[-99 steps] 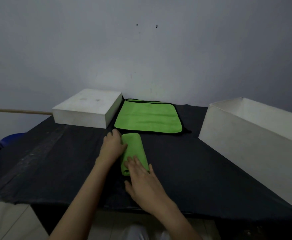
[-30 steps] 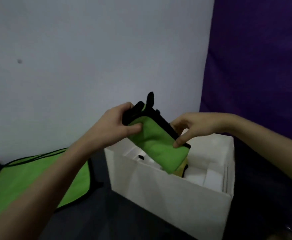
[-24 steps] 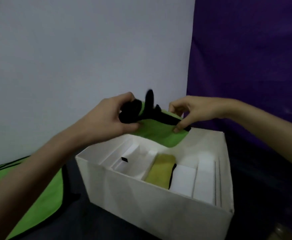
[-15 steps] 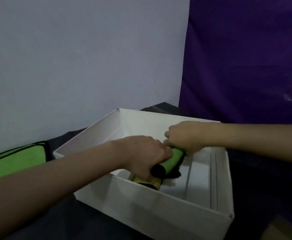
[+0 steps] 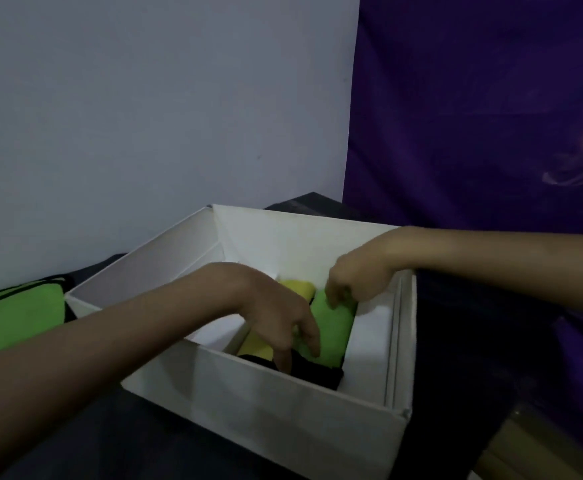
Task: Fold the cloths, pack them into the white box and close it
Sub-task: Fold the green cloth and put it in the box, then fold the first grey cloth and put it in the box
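The white box (image 5: 283, 407) stands open on the black table (image 5: 103, 441). Inside it a folded green cloth (image 5: 335, 327) lies next to a folded yellow cloth (image 5: 297, 287), with a black edge (image 5: 317, 372) showing at the near end. My left hand (image 5: 272, 306) hangs over the near end of the green cloth, its fingers pointing loosely down and the tips touching it. At the far end my right hand (image 5: 362, 275) pinches the green cloth with curled fingers. A second green cloth (image 5: 16, 317) lies flat on the table left of the box.
A pale wall (image 5: 144, 116) rises behind the table and a purple curtain (image 5: 473, 116) hangs at the right. White dividers (image 5: 392, 341) run along the box's right side. A yellowish edge (image 5: 532, 445) shows at the bottom right.
The green cloth has gone from the table, through the air, down into the box beside the yellow cloth. My left hand has let go and lifted a little; my right hand stays at the far end.
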The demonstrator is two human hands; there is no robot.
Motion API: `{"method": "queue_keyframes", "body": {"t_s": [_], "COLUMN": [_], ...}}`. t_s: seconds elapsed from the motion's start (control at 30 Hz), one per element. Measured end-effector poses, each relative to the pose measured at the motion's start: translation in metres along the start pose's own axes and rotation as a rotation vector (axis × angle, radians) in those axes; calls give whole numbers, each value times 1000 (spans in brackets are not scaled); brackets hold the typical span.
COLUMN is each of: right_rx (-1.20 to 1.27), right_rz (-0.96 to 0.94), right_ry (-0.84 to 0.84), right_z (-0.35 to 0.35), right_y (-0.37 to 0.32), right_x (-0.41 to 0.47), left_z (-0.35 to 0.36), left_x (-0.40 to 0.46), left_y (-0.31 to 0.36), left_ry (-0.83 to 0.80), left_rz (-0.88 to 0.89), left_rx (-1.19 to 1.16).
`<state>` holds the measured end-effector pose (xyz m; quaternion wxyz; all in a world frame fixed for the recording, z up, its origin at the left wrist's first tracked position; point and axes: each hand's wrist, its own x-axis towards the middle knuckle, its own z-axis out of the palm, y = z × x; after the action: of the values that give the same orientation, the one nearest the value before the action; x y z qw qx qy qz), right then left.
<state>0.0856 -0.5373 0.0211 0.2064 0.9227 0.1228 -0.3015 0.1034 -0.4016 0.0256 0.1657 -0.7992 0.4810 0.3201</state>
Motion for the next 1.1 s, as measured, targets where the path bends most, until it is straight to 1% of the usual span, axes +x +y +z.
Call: {"method": "queue_keyframes", "body": {"t_s": [0.03,0.07,0.2,0.27,0.33,0.43,0.5,0.57,0.7,0.77,0.8,0.83,0.9,0.97,1.03,1.1], "right_rx": [59,72,72,54,33,91,202,275,253,206,182,163,133,114,92,55], "right_rz": [12,24,16,25,26,45,53,49,21,8,-5,-22,-85,-157,-216,-231], "right_ry": [33,26,-159,-216,-235,-155,-40,94,325,401,431,463,539,573,561,556], "right_z": [1,2,7,5,2,-5,-16,-32,-69,-89,-100,-110,-130,-146,-155,-156], "right_y": [3,4,0,-2,-4,-9,-12,-20,-56,-83,-97,-110,-142,-177,-210,-246], "right_x": [-3,-7,-9,-6,-3,-14,-30,-53,-83,-88,-88,-87,-78,-58,-27,10], "left_z": [-3,-4,4,9,7,4,4,10,35,51,61,71,102,143,188,238], "left_x": [-1,-2,7,12,9,-8,-23,-44,-97,-128,-143,-154,-177,-191,-197,-204], "left_y": [-1,-3,8,15,18,11,2,-5,-18,-30,-38,-49,-76,-105,-134,-160], "left_ry": [-23,-32,-147,-161,-133,-7,143,365,910,1117,1172,1186,1123,997,870,744], "left_rz": [-1,-9,-21,-26,-37,-54,-55,-84,-168,-230,-281,-341,-510,-681,-824,-948], "left_rx": [-12,-29,129,187,161,26,-60,-103,-170,-225,-243,-250,-263,-306,-377,-422]}}
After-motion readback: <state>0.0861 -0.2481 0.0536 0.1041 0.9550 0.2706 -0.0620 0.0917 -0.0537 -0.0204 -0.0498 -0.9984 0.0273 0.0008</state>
